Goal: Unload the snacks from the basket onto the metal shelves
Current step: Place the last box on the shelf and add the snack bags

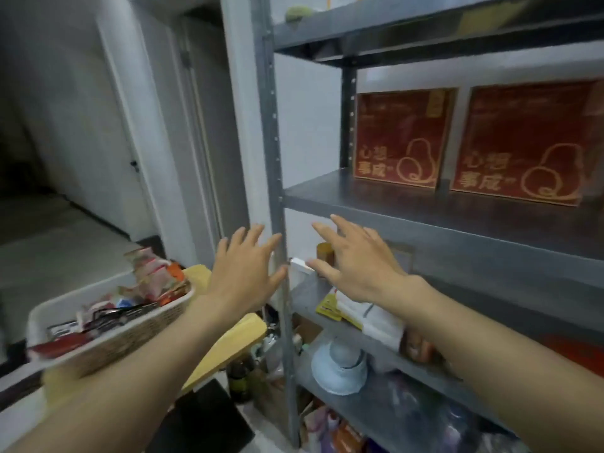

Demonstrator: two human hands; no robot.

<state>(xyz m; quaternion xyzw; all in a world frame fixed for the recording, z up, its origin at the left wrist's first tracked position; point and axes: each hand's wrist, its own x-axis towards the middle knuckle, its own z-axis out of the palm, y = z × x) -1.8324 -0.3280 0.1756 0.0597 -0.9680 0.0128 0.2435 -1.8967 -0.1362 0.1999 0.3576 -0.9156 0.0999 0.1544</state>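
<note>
Head view, left hand (pixel 243 273), right hand (pixel 354 263) outstretched, fingers spread

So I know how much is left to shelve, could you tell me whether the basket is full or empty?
Full: snack packets are heaped above the rim of the white basket.

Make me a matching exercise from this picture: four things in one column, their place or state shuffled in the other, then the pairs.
Things:
1. basket
2. red boxes
3. pale blue hat
4. left hand

Place or state:
A. lying on a lower shelf
B. fingers spread, holding nothing, in front of the upright post
C. left of the shelves, holding snack packets
D. standing on a higher shelf

Pairs: 1-C, 2-D, 3-A, 4-B
</note>
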